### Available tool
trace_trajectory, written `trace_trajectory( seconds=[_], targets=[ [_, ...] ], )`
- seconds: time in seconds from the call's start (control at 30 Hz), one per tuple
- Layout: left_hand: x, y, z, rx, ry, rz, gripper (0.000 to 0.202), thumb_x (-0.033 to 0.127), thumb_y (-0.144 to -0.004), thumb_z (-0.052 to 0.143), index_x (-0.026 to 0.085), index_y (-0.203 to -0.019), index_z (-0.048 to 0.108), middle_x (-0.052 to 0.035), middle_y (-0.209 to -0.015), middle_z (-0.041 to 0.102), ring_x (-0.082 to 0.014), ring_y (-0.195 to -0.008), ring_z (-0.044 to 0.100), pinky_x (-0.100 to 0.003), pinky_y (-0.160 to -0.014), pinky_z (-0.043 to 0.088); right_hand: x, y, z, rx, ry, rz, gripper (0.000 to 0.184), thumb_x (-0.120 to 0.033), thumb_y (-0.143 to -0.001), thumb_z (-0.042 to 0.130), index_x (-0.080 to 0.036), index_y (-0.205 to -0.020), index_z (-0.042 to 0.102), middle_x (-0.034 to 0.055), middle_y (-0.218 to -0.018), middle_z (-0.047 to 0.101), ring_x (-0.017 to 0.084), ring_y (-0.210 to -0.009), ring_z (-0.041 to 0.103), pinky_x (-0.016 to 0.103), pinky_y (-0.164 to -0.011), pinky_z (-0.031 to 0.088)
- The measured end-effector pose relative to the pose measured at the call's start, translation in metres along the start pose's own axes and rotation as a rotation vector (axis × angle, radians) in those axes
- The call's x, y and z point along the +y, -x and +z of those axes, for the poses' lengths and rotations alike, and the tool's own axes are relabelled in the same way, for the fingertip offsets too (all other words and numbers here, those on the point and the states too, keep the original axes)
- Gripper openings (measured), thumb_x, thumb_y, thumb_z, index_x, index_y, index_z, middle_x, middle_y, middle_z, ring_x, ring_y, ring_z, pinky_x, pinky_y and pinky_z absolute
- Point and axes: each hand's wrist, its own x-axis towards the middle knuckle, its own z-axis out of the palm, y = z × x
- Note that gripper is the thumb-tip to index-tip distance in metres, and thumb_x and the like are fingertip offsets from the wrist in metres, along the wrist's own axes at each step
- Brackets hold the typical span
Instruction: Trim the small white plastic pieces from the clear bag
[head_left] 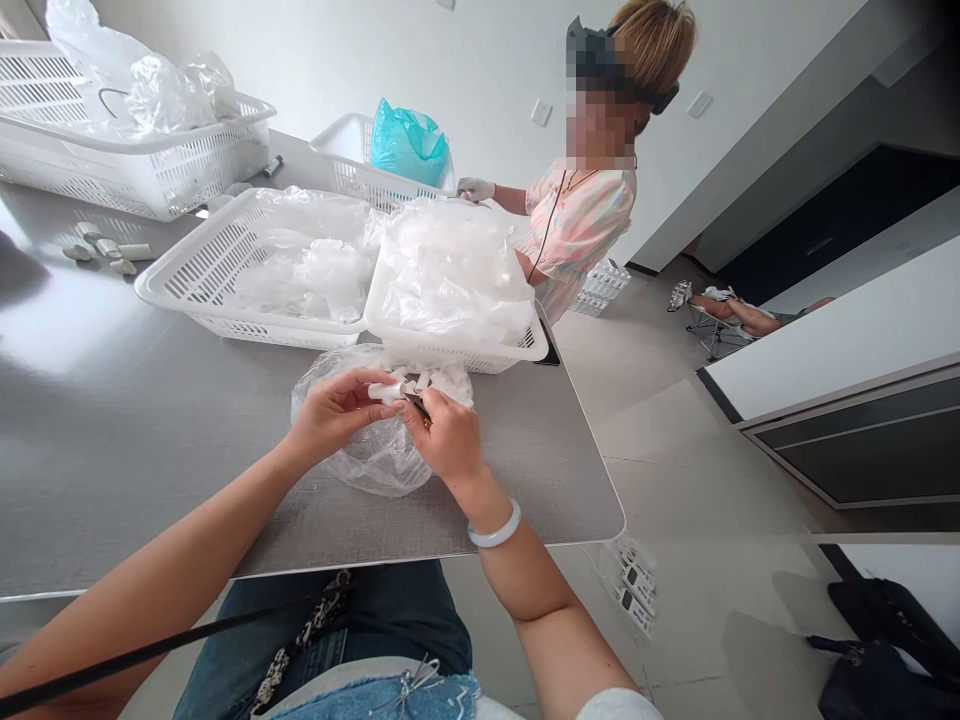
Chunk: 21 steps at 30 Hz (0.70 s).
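The left hand (334,415) pinches a small white plastic part (388,393) in its fingertips, the part's long axis lying nearly level and pointing toward the right hand (448,435), whose fingers close on a thin dark tool (417,404) touching the part's far end (any lettering is too small to read). Both hands sit just above a clear plastic bag (375,455) of similar white parts on a grey metal table (150,480), beside a white slotted plastic basket (450,345) heaped with clear film.
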Motion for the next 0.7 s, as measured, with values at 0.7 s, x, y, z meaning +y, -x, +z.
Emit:
trace_trajectory(
  seconds=[0.7],
  targets=[
    [0.0023, 0.0044, -0.0004, 0.062, -0.338, 0.071, 0.029, 0.045, -0.081, 0.078, 0.023, -0.099, 0.08, -0.0057, -0.089, 0.079, -0.0167, -0.066, 0.067, -0.029, -0.063, 0.057, 0.0024, 0.0, -0.001, -0.037, -0.067, 0.048, 0.065, -0.06, -0.106, 0.019, -0.02, -0.071, 0.057, -0.0001, -0.056, 0.054, 0.01, -0.048, 0.047, 0.024, -0.048, 0.024]
  ],
)
